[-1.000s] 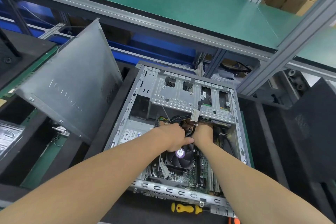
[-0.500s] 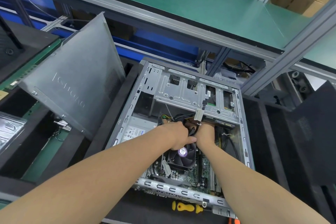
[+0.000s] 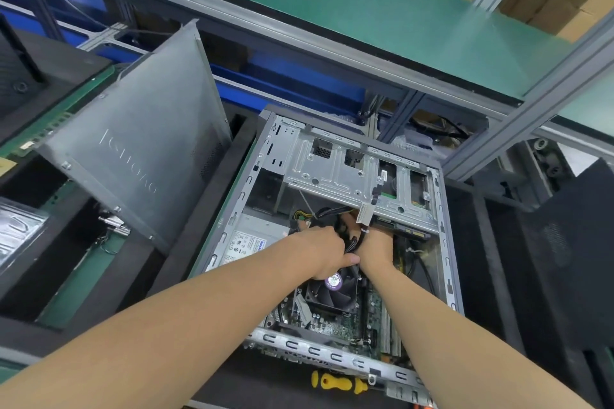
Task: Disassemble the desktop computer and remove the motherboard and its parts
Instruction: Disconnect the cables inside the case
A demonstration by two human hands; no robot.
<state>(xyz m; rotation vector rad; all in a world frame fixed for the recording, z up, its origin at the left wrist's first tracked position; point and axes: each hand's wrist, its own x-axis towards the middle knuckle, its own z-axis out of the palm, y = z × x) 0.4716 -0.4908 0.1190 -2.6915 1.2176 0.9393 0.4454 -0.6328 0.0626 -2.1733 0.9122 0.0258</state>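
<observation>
Now, computer case [image 3: 229, 209]: lies flat at lower centre of the frame, its open side up. Its long axis runs from the bottom edge up towards the middle, leaning a little to the right.
Ends: the drive cage [image 3: 335, 173] end points to the top of the frame, and the slotted metal edge sits at the bottom.
Motherboard [image 3: 335, 325]: in the floor of the case, in its lower half, with a black fan [image 3: 334, 289] sitting on it.
Power supply [image 3: 252, 239]: a grey box against the case's left wall, left of the hands.
Cables [image 3: 354, 241]: a black bundle rising between the two hands, just above the fan, with a white tag [image 3: 363, 213] near the cage.
Left hand [image 3: 320, 247]: fingers curled around the cables, thumb pressed in beside them.
Right hand [image 3: 377, 242]: back of the hand showing, touching the cables. Its fingers go under the cage lip, so I cannot tell what it holds.
Side panel [image 3: 139, 149]: leaning tilted at centre left, apart from the case.
Screwdriver [image 3: 335, 382]: yellow handle lying crosswise at the bottom, just beside the case edge.
</observation>
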